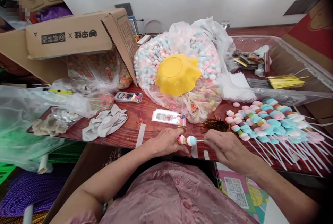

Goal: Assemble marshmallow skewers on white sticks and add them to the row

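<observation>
Red-brown table (pixel 137 111); marshmallow skewers (pixel 275 123) heaped right (quite a pile); clear bin (pixel 283 95), far right; crumpled grey cloth (pixel 105 124), left.

Left hand (pixel 168 141) gripping marshmallow skewer (pixel 191 141), right hand (pixel 225 147) pinching its white stick (pixel 200 140) (both over near edge of worktop (pixel 146 113)). Heap of similar skewers (pixel 279 124) at right; upturned yellow bowl (pixel 178 74) on bagged marshmallows (pixel 147 62); cardboard box (pixel 78 38) left.

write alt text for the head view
A person's left hand holds one end of a pastel candy skewer, the right hand its white stick, at the edge of a dark red table. A pile of similar skewers lies to the right; behind, an upturned yellow bowl rests on bagged sweets.
</observation>
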Tool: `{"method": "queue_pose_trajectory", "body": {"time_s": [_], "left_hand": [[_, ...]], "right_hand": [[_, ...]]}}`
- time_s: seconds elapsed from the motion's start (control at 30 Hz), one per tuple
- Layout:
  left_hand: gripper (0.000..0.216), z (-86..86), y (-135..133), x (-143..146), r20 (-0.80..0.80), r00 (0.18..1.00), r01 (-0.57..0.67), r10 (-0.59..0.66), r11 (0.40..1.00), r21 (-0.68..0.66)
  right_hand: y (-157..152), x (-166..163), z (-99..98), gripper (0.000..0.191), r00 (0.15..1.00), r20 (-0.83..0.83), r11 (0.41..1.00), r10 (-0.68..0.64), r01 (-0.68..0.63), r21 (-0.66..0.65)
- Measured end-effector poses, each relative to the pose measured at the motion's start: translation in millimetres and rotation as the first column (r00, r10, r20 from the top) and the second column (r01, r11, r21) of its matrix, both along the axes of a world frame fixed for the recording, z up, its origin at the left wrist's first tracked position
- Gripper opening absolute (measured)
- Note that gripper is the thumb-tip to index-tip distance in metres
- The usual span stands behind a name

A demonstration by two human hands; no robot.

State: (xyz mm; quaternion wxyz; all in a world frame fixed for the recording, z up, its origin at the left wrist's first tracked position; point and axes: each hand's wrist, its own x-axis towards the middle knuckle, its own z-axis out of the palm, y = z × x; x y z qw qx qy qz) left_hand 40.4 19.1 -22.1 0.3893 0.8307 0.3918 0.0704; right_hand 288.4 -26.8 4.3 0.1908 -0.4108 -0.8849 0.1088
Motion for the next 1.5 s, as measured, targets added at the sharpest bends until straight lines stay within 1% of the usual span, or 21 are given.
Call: {"method": "queue_pose_trajectory", "body": {"time_s": [0.07,0.17,0.23,0.37,0.47,0.57,0.67,0.73,0.9,0.97,1.03,1.1,1.17,1.2,1.23,1.33,1.4,1.5], "left_hand": [[0.042,-1.3,-1.0,-1.1,-0.033,0.999,-0.033,0.033,0.999,0.026],[0.025,-3.9,-2.7,-2.0,-0.082,0.993,-0.07,0.079,0.991,0.111],[0.016,-6.6,-2.9,-2.3,-0.099,0.989,-0.094,0.111,0.982,0.165],[0.012,-12.3,-1.2,-2.9,-0.127,0.974,-0.153,0.187,0.959,0.24],[0.01,-12.4,-1.8,-1.9,-0.134,0.979,-0.116,0.155,0.958,0.263],[0.012,-8.6,-4.8,0.3,-0.135,0.988,-0.052,0.081,0.977,0.208],[0.028,-5.6,-7.6,1.6,-0.114,0.992,-0.035,0.047,0.994,0.106],[0.037,-5.8,-8.5,1.4,-0.07,0.997,-0.025,0.028,0.999,0.046],[0.036,-8.7,-9.2,1.5,0.075,0.997,-0.016,0.019,0.999,-0.036],[0.036,-7.7,-9.8,2.5,0.102,0.994,-0.021,0.025,0.999,-0.044],[0.038,-5.4,-10.0,2.2,0.122,0.992,-0.018,0.025,0.998,-0.056],[0.047,-2.9,-8.6,-0.9,0.145,0.989,-0.016,0.026,0.997,-0.07],[0.06,-1.0,-5.7,-5.9,0.141,0.989,-0.023,0.033,0.997,-0.071],[0.062,-0.4,-4.3,-8.4,0.122,0.992,-0.022,0.031,0.997,-0.071],[0.059,-0.1,-3.3,-10.3,0.097,0.995,-0.018,0.025,0.997,-0.074],[0.04,-1.7,-4.8,-10.6,0.053,0.999,-0.002,0.008,0.994,-0.107],[0.034,-4.8,-8.9,-6.2,0.074,0.997,-0.012,0.021,0.993,-0.118],[0.026,-8.5,-14.7,1.6,0.114,0.992,-0.051,0.062,0.994,-0.097]], "right_hand": [[0.0,0.8,1.1,0.024,1.0,0.002,0.997,0.003,-0.003,-0.073],[-0.3,1.2,2.5,0.025,0.999,0.036,0.993,0.003,0.001,-0.115],[-1.6,-0.6,1.5,0.025,0.998,0.058,0.993,-0.007,0.013,-0.117],[-6.5,-8.0,-4.2,0.025,0.995,0.088,0.995,-0.046,0.053,-0.083],[-6.8,-14.7,-7.5,0.025,0.991,0.112,0.994,-0.073,0.081,-0.076],[-2.2,-22.4,-8.3,0.025,0.987,0.146,0.995,-0.067,0.078,-0.069],[3.2,-32.8,-10.7,0.021,0.984,0.172,0.998,-0.037,0.045,-0.047],[5.7,-40.7,-15.3,0.016,0.982,0.186,0.999,-0.019,0.027,-0.043],[9.6,-56.7,-26.4,0.007,0.979,0.201,0.998,-0.018,0.03,-0.055],[11.6,-58.7,-24.5,0.005,0.982,0.188,0.996,0.005,0.012,-0.087],[14.4,-56.9,-18.6,0.004,0.984,0.173,0.992,0.048,-0.028,-0.119],[17.6,-51.4,-10.8,0.009,0.982,0.174,0.991,0.069,-0.047,-0.128],[20.6,-43.4,-2.9,0.011,0.98,0.194,0.993,0.049,-0.027,-0.119],[21.6,-39.5,0.7,0.01,0.978,0.205,0.994,0.032,-0.009,-0.112],[22.3,-36.4,3.8,0.011,0.976,0.215,0.994,0.02,0.004,-0.112],[22.4,-36.1,10.0,0.012,0.969,0.244,0.99,0.029,0.005,-0.14],[20.9,-44.5,11.5,0.009,0.961,0.266,0.983,0.069,-0.02,-0.182],[18.0,-62.2,10.6,0.016,0.951,0.289,0.969,0.11,-0.038,-0.244]]}}
